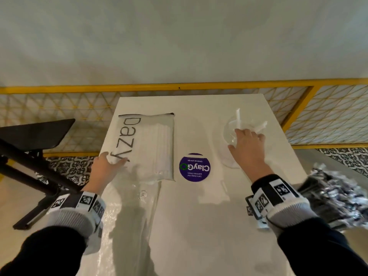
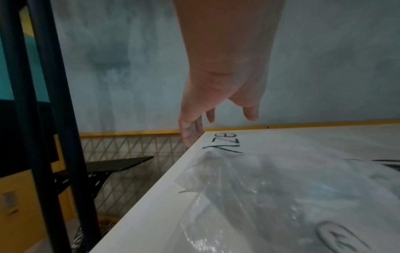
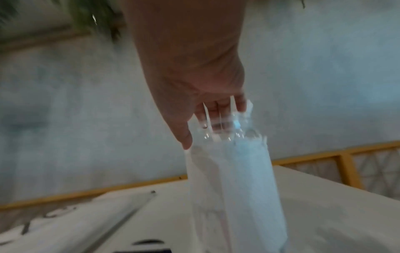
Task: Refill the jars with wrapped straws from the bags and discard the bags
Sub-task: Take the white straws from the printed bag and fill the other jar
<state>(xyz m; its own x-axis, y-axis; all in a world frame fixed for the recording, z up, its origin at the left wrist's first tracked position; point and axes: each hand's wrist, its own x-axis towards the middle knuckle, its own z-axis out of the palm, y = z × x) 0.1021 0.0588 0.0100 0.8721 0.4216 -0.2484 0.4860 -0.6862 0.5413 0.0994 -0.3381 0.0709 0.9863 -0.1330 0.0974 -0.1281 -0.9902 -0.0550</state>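
Note:
A clear zip bag [image 1: 151, 144] printed "Dazy" lies flat on the white table [image 1: 199, 226], with white wrapped straws packed inside. My left hand [image 1: 110, 166] is at its near left corner by the table edge. Its fingers [image 2: 190, 133] hang straight past the edge and its thumb is spread above the bag [image 2: 281, 145]. My right hand [image 1: 249, 144] grips the rim of a clear glass jar [image 1: 231, 132] from above. A few wrapped straws [image 1: 238, 118] stick out of it. In the right wrist view the fingers [image 3: 207, 109] curl over the mouth of the jar [image 3: 233, 188].
A crumpled clear plastic bag [image 1: 137, 198] lies nearer to me on the table. A round purple sticker [image 1: 194, 167] marks the table's middle. A black chair [image 1: 33, 136] stands to the left, a black bin bag [image 1: 334, 198] to the right, and a yellow railing [image 1: 179, 87] behind.

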